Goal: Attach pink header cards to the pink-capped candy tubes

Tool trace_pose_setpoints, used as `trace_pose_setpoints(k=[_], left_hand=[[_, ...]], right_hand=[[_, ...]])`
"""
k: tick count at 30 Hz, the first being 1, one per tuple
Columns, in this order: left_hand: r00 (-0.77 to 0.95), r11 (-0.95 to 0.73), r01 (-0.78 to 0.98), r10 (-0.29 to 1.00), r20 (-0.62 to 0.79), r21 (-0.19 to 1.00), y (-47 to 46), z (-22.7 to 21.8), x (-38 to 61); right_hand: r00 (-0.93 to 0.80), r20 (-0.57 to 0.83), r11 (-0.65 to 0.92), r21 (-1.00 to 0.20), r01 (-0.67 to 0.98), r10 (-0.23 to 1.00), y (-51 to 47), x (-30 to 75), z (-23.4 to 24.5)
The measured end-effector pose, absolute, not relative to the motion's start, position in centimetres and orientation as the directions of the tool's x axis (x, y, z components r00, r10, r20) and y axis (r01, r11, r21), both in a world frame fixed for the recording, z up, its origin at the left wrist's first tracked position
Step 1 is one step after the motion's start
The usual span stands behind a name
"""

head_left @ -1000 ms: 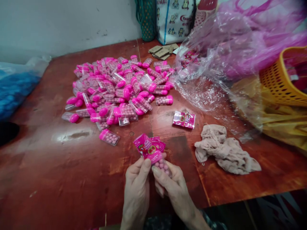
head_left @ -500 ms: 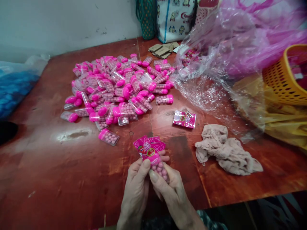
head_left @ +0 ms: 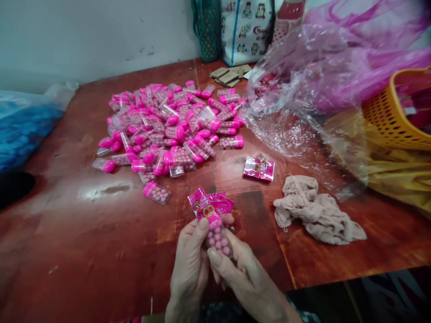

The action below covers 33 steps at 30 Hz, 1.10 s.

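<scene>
your right hand [head_left: 242, 278] has slid lower on the candy tube [head_left: 218, 240]; both hands' fingers [head_left: 202, 226] clamp it, left hand [head_left: 190, 269] nearer its labelled end, long axis toward 11 o'clock.

Tube [head_left: 218, 240] I hold: clear, smooth plastic.
Its sticker [head_left: 206, 207]: glossy printed sheet.
Bench [head_left: 101, 233]: worn wood, shiny varnish.
Rag [head_left: 316, 213]: matt, crumpled cloth.
Bag [head_left: 303, 89]: thin, crinkly clear film.

Pink-capped clear candy tubes [head_left: 175, 130], reddish-brown table [head_left: 84, 233], orange basket [head_left: 393, 116], beige cloth [head_left: 316, 211]
</scene>
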<state>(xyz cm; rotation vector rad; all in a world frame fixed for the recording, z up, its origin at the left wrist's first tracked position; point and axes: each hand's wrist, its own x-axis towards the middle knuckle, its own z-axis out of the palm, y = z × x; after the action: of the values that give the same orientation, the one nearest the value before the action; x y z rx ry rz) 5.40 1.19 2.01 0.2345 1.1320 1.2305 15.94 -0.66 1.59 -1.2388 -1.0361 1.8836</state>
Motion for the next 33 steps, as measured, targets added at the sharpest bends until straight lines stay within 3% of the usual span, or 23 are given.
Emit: trace_pose_setpoints(k=[5,11,17,21,26,28,30,33], left_hand=[[-0.103,0.375,-0.561,0.853,-0.511,0.738,0.4,2.7,6.3],[-0.035,0.431,-0.594,0.829,-0.558,0.679,0.3,2.9,5.9],[-0.102,0.392,-0.575,0.837,-0.538,0.718,0.6,2.9,6.2],[-0.074,0.434,-0.580,0.814,-0.575,0.689,-0.3,2.8,6.8],[-0.059,0.433,-0.623,0.805,-0.591,0.651,-0.5,2.2,5.9],[-0.121,0.383,-0.619,0.816,-0.565,0.685,-0.2,2.1,5.4],[-0.182,0.334,-0.587,0.834,-0.522,0.738,0.0,2.1,5.0],[-0.091,0.382,-0.502,0.869,-0.487,0.776,-0.1,1.8,5.0]], right_hand=[[-0.222,-0.558,-0.575,-0.818,-0.011,0.800,-1.3,16.3,2.7],[-0.304,-0.405,-0.446,-0.892,-0.076,0.862,-0.3,15.5,2.8],[-0.335,-0.387,-0.441,-0.892,-0.101,0.859,-0.5,15.1,1.9],[-0.279,-0.458,-0.499,-0.861,-0.098,0.844,-0.9,15.1,1.2],[-0.324,-0.363,-0.428,-0.890,-0.157,0.874,-0.4,14.8,1.1],[-0.318,-0.335,-0.376,-0.923,-0.076,0.887,0.0,15.2,1.3],[-0.207,-0.301,-0.292,-0.953,0.076,0.931,0.4,16.1,1.6],[0.020,-0.139,-0.140,-0.963,0.232,0.990,0.9,17.1,2.1]])
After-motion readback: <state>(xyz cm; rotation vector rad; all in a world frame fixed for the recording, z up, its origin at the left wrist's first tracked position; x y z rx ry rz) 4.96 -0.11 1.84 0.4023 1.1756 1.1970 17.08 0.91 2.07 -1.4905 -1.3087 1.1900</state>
